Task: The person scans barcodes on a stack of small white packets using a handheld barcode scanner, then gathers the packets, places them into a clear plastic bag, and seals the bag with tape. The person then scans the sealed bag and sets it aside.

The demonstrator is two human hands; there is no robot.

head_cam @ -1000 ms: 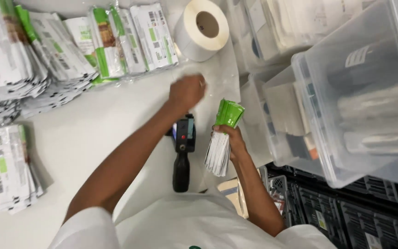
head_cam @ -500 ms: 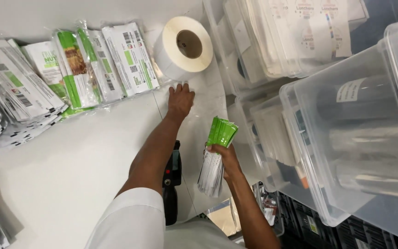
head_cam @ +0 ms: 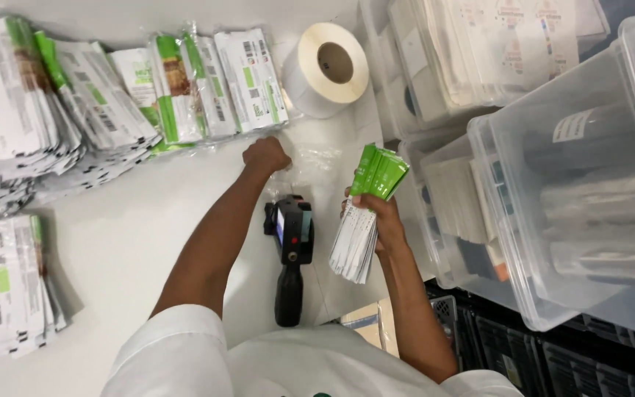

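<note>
My right hand (head_cam: 374,217) grips a stack of green-and-white sachets (head_cam: 366,213) upright above the white table (head_cam: 119,242). My left hand (head_cam: 265,154) is curled into a fist at a clear plastic bag (head_cam: 304,163) lying flat on the table; whether it pinches the bag's edge I cannot tell. A black handheld printer gun (head_cam: 290,254) lies between my forearms, handle toward me. A big roll of white labels (head_cam: 326,69) stands just beyond the bag.
Rows of bagged green-and-white packets (head_cam: 185,92) fan along the far table edge, with more piles at the left (head_cam: 5,283). Clear plastic bins (head_cam: 575,191) full of bags and sheets crowd the right side. Black crates (head_cam: 545,353) sit below them.
My left hand has drawn back from the roll and closed into a fist at the clear bag. The right hand keeps the sachet stack and has barely moved.
</note>
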